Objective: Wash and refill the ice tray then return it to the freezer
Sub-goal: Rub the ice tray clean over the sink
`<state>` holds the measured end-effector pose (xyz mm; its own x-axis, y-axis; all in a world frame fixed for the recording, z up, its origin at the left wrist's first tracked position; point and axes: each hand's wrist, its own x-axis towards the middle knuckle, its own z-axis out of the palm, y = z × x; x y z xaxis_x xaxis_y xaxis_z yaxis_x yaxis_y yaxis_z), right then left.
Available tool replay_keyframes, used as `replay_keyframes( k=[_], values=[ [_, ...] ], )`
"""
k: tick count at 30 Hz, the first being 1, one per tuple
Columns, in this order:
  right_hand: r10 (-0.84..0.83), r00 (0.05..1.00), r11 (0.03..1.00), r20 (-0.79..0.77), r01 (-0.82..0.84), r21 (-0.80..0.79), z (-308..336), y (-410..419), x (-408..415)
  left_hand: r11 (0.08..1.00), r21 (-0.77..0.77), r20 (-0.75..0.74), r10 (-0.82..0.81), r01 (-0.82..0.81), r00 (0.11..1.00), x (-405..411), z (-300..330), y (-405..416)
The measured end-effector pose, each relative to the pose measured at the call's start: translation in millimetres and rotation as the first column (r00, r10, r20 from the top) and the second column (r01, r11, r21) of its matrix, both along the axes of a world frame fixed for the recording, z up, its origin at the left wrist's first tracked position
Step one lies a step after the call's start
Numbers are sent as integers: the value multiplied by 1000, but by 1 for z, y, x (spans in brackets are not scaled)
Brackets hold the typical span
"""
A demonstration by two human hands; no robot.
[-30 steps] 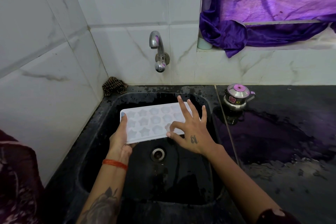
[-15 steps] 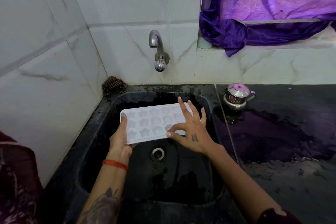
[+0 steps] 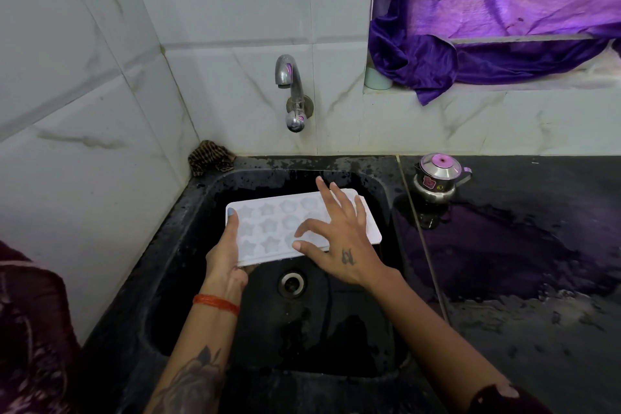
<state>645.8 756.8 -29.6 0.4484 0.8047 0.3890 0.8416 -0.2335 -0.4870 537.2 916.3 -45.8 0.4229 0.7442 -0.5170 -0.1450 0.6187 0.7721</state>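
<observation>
The left hand (image 3: 225, 257) grips the ice tray (image 3: 268, 228) by its left end over the sink (image 3: 188, 228). The right hand (image 3: 339, 245) rests on it, fingers spread.

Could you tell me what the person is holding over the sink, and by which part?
The left hand grips the ice tray by its left short edge; the right hand rests spread-fingered on its top.
</observation>
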Motion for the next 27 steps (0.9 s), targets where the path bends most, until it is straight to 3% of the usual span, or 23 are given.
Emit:
replay_keyframes(
  k=[6,15,27],
  values=[
    [-19,990,995,137,31,-92,-8,5,-5,1000,0,12,-13,13,1000,1,1,-1],
    [12,999,994,37,-7,-113,-4,3,-5,1000,0,11,-9,9,1000,1,3,-7],
    [-27,989,997,146,37,-64,-8,3,-6,1000,-9,2,0,0,1000,2,4,-6]
  ],
)
